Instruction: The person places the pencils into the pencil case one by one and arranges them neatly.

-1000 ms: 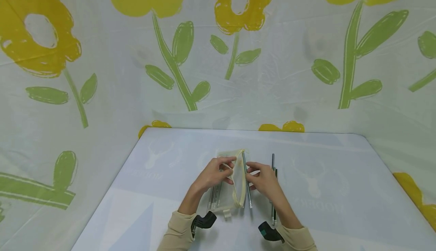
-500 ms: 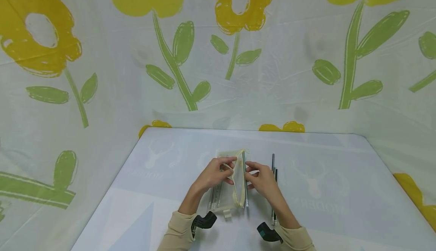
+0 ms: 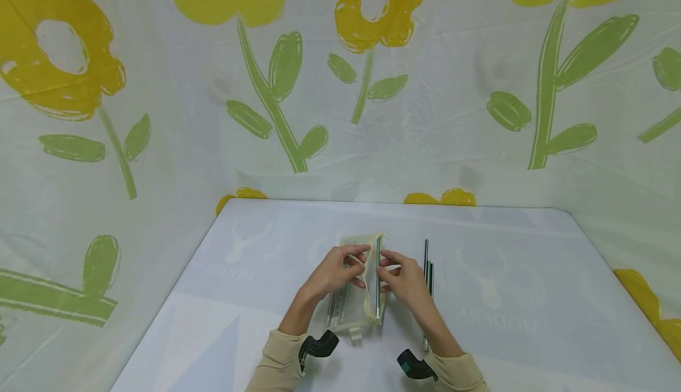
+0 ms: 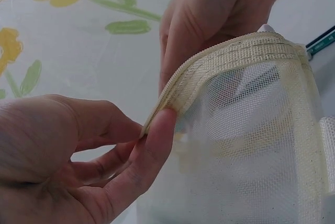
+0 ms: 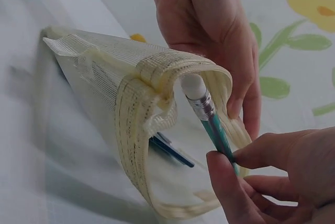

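A cream mesh zip pouch (image 3: 353,308) lies on the table with its mouth spread on the right side. My left hand (image 3: 334,271) pinches the zipper edge (image 4: 175,85) between thumb and finger, seen close in the left wrist view. Between thumb and fingertips, my right hand (image 3: 405,281) holds a green pencil (image 5: 215,131) with a white eraser. That pencil lies lengthwise at the pouch's mouth, eraser end by the zipper's corner. Through the opening, a dark blue pencil (image 5: 172,152) shows inside; other slim pencils (image 3: 334,309) show through the mesh at the pouch's left.
Several dark pencils (image 3: 428,272) lie on the pale table (image 3: 511,344), right of the pouch and partly under the right forearm. A white tag (image 3: 355,334) sticks out at the pouch's near end. A flowered curtain (image 3: 425,143) encloses the back and sides.
My right hand has brought the green pencil leftward, from just outside the pouch's right edge to over its mouth. The left hand keeps its pinch on the zipper edge.
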Demonstrator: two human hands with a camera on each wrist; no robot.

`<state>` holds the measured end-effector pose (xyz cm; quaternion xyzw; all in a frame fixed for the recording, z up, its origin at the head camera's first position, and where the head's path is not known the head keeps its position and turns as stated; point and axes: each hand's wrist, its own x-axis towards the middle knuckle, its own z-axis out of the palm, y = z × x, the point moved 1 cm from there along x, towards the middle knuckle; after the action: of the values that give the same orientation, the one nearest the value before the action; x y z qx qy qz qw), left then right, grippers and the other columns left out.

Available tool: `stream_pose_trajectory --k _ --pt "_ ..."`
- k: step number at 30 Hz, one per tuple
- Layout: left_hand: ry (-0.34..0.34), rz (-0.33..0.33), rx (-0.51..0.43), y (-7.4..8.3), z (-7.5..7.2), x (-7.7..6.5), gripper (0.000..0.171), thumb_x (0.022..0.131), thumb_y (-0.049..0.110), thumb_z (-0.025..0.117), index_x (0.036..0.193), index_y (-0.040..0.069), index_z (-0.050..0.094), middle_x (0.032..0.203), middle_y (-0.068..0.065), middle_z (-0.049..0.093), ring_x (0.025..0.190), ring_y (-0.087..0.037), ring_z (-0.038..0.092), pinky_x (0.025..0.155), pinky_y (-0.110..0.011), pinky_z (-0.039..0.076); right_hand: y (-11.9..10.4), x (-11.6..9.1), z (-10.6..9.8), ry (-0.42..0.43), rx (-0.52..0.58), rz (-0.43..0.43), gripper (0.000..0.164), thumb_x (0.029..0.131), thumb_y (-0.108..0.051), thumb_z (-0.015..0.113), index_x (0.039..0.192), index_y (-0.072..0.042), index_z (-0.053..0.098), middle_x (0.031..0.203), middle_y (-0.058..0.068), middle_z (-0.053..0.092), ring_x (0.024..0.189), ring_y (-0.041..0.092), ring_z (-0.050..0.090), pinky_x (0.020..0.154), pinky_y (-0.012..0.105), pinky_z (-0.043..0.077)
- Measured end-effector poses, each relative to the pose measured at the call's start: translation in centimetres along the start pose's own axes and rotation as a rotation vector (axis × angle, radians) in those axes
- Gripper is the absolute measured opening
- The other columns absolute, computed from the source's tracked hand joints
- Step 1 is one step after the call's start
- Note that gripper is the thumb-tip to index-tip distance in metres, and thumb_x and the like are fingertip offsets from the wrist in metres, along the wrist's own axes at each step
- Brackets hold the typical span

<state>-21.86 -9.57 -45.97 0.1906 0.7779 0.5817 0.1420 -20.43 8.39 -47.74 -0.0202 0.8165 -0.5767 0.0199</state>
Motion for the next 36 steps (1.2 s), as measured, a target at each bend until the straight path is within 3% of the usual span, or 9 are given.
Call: stream_pose_trajectory --k 8,25,32,36 --pt "0.001 -0.009 -0.005 0.05 0.16 -0.01 0.048 0.095 0.0 0.05 0.143 0.002 0.049 0.116 -0.022 0.056 0.095 -0.037 0.067 0.072 -0.047 0.065 0.13 -0.07 0.1 0.002 0.002 0.005 0.046 0.088 -0.005 0.068 0.133 0.001 0.059 0.108 0.016 0.067 0.076 0.018 0.071 0.054 0.026 0.063" --pt "0.006 -0.011 0.018 -0.16 0.13 0.05 0.047 0.096 0.002 0.051 0.143 0.003 0.05 0.117 -0.023 0.057 0.088 -0.026 0.068 0.072 -0.046 0.066 0.11 0.07 0.13 -0.011 0.06 0.018 0.045 0.09 -0.004 0.066 0.134 0.002 0.057 0.108 0.017 0.066 0.078 0.024 0.072 0.058 0.027 0.064" --pt "0.01 -0.01 0.033 -0.06 0.0 -0.03 0.047 0.096 0.002 0.051 0.143 0.002 0.049 0.117 -0.022 0.057 0.075 -0.021 0.07 0.071 -0.047 0.065 0.37 -0.18 -0.08 -0.177 -0.006 0.033 0.049 0.09 -0.008 0.069 0.135 0.002 0.055 0.104 0.016 0.066 0.074 0.021 0.071 0.058 0.032 0.065" --pt "0.006 -0.002 0.033 -0.06 -0.02 -0.04 0.047 0.097 0.002 0.05 0.143 0.001 0.049 0.117 -0.022 0.057 0.079 -0.021 0.069 0.071 -0.047 0.065 0.65 -0.19 0.21 -0.24 0.002 0.013 0.051 0.088 -0.007 0.07 0.136 0.003 0.053 0.104 0.018 0.066 0.077 0.022 0.072 0.06 0.033 0.065"
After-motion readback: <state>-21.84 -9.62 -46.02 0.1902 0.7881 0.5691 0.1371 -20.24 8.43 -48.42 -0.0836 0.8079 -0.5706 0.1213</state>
